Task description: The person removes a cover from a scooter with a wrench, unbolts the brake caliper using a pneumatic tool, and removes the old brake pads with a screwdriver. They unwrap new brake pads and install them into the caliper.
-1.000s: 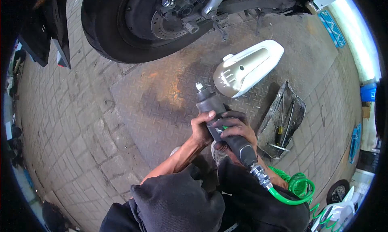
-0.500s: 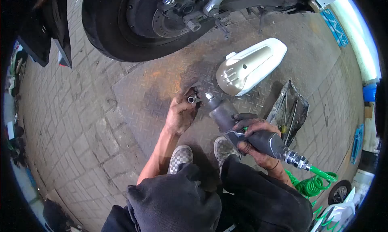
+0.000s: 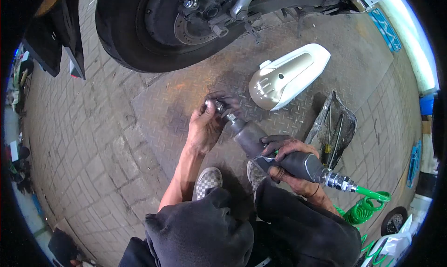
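Note:
My right hand (image 3: 294,157) is wrapped around the dark body of an air impact wrench (image 3: 251,139), whose square drive (image 3: 231,117) points up and left. A green coiled air hose (image 3: 365,206) joins its rear end through metal fittings (image 3: 341,181). In front of the drive, my left hand (image 3: 204,130) is closed on a small metal socket (image 3: 219,106), with the thumb against its far end. The socket is nearly in line with the drive; blur hides whether they touch. The fingers behind it are dark and smeared by motion.
A motorcycle's rear wheel (image 3: 139,39) stands at the top, above a steel floor plate (image 3: 163,113). On the plate lie a white and champagne cover (image 3: 288,76) and a black tray-like part (image 3: 342,127) holding thin rods. My checkered shoes (image 3: 209,181) stand below.
My left hand has turned the socket from facing upward to lying nearly along the wrench's axis. The wrench has shifted slightly up and left, bringing its drive closer to the socket.

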The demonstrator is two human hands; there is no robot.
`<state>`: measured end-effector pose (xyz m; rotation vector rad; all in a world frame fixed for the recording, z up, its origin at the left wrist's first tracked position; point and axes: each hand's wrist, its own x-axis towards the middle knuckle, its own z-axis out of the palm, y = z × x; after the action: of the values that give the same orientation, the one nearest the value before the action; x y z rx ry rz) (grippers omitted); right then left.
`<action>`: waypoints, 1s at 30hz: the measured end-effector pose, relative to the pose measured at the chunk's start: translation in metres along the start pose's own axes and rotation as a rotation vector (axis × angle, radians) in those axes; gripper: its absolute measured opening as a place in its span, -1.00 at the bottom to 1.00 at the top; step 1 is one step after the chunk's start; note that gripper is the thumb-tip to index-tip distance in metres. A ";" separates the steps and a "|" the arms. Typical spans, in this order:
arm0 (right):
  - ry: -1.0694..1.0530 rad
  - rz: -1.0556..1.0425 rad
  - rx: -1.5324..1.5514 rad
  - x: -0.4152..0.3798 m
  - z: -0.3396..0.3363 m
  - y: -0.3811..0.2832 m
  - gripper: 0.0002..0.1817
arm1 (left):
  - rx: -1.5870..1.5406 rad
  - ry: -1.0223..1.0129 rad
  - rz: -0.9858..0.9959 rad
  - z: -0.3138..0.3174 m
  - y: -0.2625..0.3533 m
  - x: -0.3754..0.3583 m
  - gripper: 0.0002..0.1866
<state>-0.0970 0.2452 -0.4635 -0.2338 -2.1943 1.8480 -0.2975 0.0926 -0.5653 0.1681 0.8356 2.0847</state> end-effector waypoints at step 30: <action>0.222 0.217 0.516 0.007 0.009 0.006 -0.56 | -0.124 -0.222 -0.009 0.006 0.006 0.009 -0.60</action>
<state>-0.1067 0.2402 -0.4703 -0.5541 -1.5336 2.2999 -0.3047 0.1001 -0.5592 0.3217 0.5709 2.0568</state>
